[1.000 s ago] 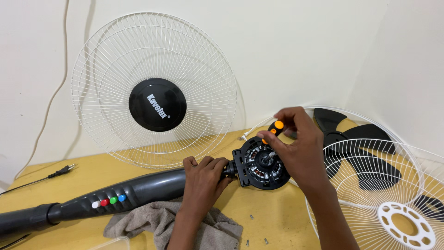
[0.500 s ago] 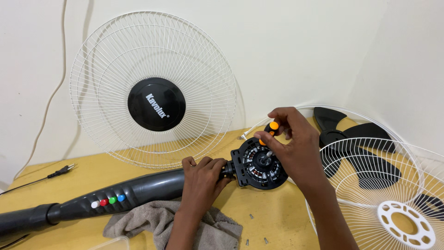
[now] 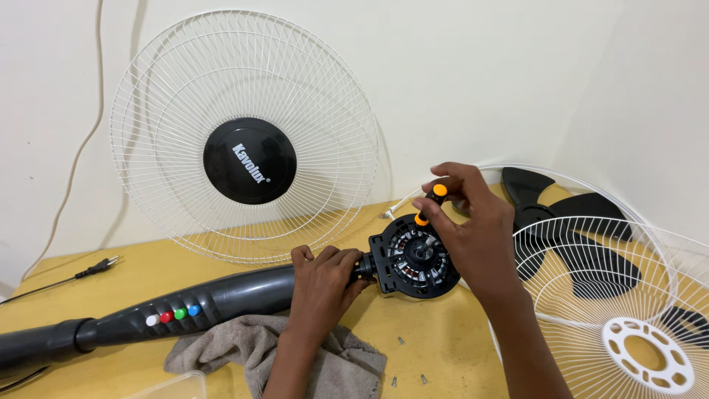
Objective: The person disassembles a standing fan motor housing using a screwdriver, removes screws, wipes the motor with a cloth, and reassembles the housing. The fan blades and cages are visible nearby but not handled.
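Head view shows you two white fan grilles, one black blade [image 3: 569, 229], four loose screws [image 3: 401, 341]. Your left hand [image 3: 321, 284] is clamped around the dark fan neck [image 3: 221, 299]; the exposed motor [image 3: 415, 257] sits at its 3 o'clock. Your right hand [image 3: 473, 229] pinches an orange-tipped screwdriver [image 3: 430, 203] at the motor's 12 o'clock. A grey cloth [image 3: 244, 347] lies at 6.

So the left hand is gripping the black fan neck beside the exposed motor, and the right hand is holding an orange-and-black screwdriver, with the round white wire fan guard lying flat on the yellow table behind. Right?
Not quite: the round white wire fan guard stands upright, leaning on the wall, as the head view shows. The rest holds: the left hand grips the black fan neck beside the exposed motor, and the right hand holds the orange-and-black screwdriver.
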